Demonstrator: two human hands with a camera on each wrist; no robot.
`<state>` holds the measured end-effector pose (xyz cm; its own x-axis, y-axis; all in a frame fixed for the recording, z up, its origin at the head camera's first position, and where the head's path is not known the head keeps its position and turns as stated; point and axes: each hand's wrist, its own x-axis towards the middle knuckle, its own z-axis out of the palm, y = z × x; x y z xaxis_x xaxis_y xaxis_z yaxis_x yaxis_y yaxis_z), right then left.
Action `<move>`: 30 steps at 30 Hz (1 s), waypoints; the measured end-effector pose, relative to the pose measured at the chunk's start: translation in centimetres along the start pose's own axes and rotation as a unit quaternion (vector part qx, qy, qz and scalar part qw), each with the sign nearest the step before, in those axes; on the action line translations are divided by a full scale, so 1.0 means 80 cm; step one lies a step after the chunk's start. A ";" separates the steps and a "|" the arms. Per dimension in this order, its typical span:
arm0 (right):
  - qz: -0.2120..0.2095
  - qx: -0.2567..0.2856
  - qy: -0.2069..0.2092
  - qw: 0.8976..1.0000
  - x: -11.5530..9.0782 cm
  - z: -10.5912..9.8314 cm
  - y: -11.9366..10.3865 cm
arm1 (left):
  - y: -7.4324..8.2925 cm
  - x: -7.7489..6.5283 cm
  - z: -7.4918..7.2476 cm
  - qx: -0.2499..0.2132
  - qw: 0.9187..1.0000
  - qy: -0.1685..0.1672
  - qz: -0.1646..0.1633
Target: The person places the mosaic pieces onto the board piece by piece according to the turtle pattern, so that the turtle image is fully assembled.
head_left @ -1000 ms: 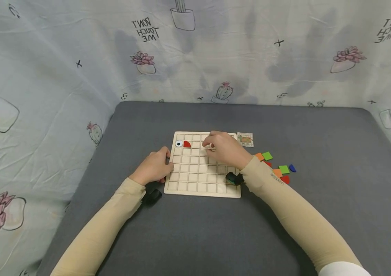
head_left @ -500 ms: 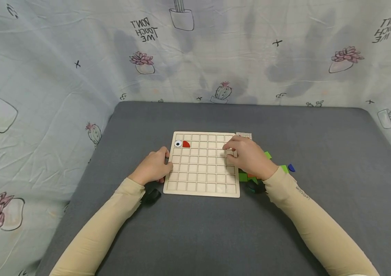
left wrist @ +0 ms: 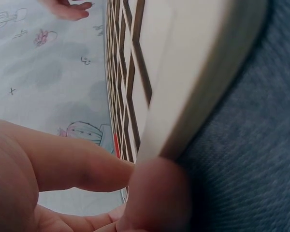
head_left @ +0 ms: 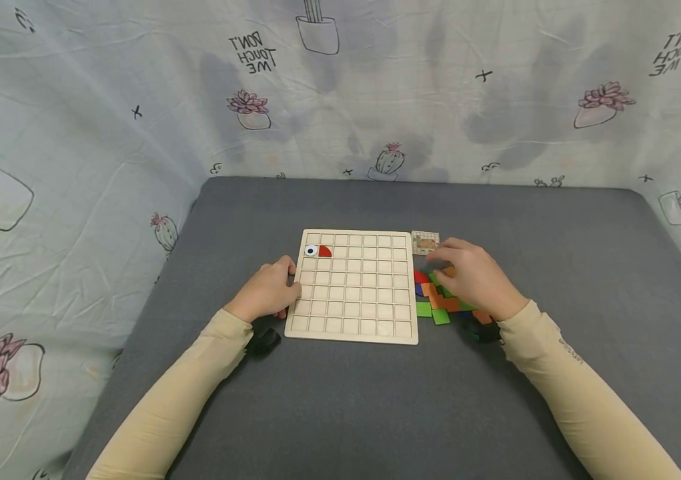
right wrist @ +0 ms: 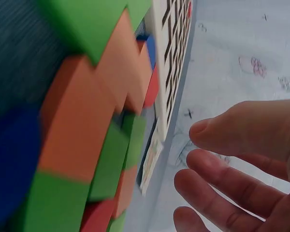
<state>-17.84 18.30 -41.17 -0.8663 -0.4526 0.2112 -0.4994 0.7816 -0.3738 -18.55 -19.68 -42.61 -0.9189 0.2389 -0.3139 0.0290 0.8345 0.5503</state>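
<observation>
Pale gridded board (head_left: 352,293) lay flat on the grey counter (head_left: 346,400), left hand (head_left: 263,288) pinched its nine-o'clock edge, eye tile (head_left: 311,251) and red quarter-round (head_left: 325,251) sat toward ten, card (head_left: 425,241) at two, coloured pieces (head_left: 451,304) at three, partly hidden by the loosely opened, empty right hand (head_left: 477,275).

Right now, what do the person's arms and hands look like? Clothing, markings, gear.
Left hand and right hand: no gloves. Left sleeve and right sleeve are plain beige, long, ending at the wrists. Small dark lettering near the right cuff, too small to read. Small black unit at the left wrist; another dark one at the right.
</observation>
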 end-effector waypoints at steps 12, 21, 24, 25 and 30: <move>0.028 -0.030 -0.023 0.999 -0.010 -0.019 0.030 | -0.001 -0.001 -0.001 -0.009 1.000 -0.006 -0.002; 0.061 -0.033 -0.078 0.995 -0.011 -0.027 0.050 | -0.001 0.000 -0.001 -0.004 1.000 -0.006 -0.006; 0.059 -0.029 -0.096 0.993 -0.011 -0.026 0.055 | -0.001 0.000 -0.001 -0.004 1.000 -0.007 -0.006; 0.059 -0.027 -0.102 0.993 -0.011 -0.025 0.056 | -0.001 0.000 -0.001 -0.004 1.000 -0.007 -0.006; 0.056 -0.029 -0.116 0.991 -0.012 -0.022 0.060 | 0.000 0.000 0.000 -0.004 1.000 -0.005 -0.002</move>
<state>-19.39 23.22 -41.59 -0.8959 -0.4421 -0.0445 -0.4045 0.8529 -0.3299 -18.57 -19.67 -42.60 -0.9152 0.2405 -0.3232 0.0226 0.8317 0.5548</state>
